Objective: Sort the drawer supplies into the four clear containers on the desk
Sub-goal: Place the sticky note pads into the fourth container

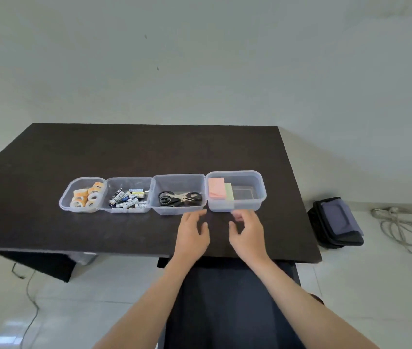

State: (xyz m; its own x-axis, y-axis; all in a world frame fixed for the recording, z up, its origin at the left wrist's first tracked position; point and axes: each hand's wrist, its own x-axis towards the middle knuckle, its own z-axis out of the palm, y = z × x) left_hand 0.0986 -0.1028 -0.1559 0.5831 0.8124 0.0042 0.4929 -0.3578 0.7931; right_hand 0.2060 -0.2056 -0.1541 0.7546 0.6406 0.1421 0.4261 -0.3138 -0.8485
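Note:
Four clear containers stand in a row on the dark desk [124,147]. The leftmost container [67,197] holds several tape rolls [88,196]. Beside it, the second container [129,181] holds several batteries [128,197]. Scissors [179,197] lie in the third container [178,178]. The rightmost container [259,190] holds pink and green sticky notes [218,192]. My left hand [192,233] hovers over the desk in front of the third container, fingers relaxed and empty. My right hand [246,231] hovers just in front of the rightmost container, fingers loosely curled, holding nothing that I can see.
A dark bag [336,222] lies on the floor to the right of the desk, with a coiled white cable [406,227] beyond it. A thin cable [30,298] runs across the floor at the left. A wall stands behind the desk.

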